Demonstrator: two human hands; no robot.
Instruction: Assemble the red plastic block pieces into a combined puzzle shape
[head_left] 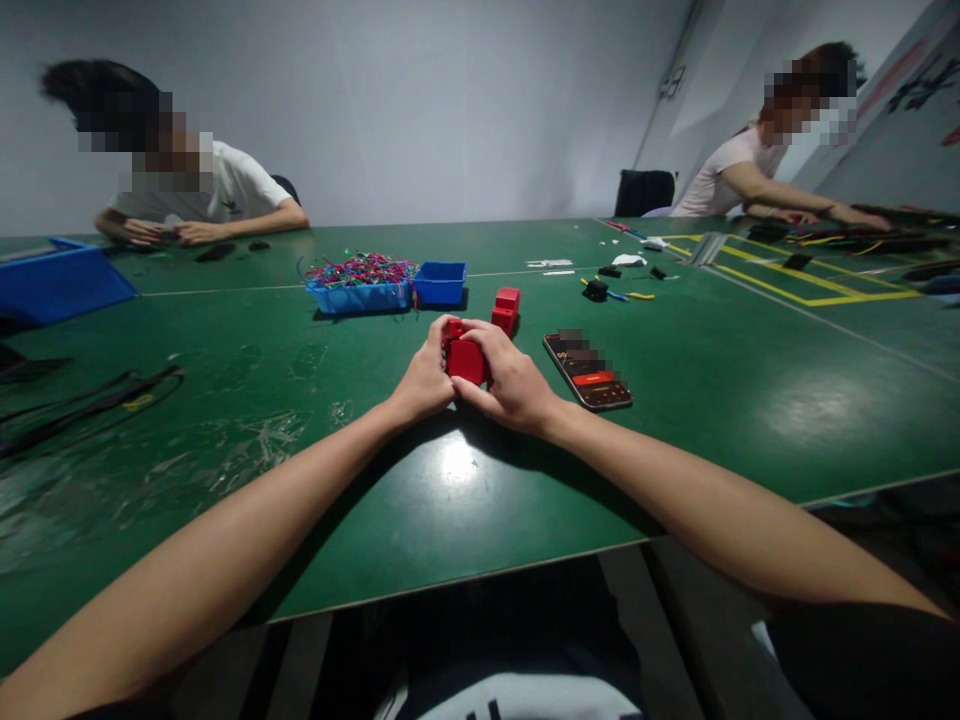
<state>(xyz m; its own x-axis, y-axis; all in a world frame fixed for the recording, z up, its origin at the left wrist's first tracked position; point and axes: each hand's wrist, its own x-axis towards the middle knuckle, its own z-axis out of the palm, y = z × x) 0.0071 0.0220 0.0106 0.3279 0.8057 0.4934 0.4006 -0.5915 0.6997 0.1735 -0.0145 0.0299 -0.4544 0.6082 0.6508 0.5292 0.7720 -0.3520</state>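
Both hands meet over the green table (517,500) around a red block-like part (466,362). My left hand (426,375) grips its left side, with the fingers curled behind it. Across its top and right side lie the fingers of my right hand (514,378), the thumb below. A small red piece with a hole shows at the part's upper edge, between the fingertips. Just behind my right hand stands another red part (506,308), touched by neither hand as far as can be seen.
Beyond the hands are a blue tray of colourful wires (361,290) and a small blue bin (441,284). A phone (589,372) lies right, pliers (598,290) behind it. Plastic scraps and black straps (97,405) are left. Two people sit across the table.
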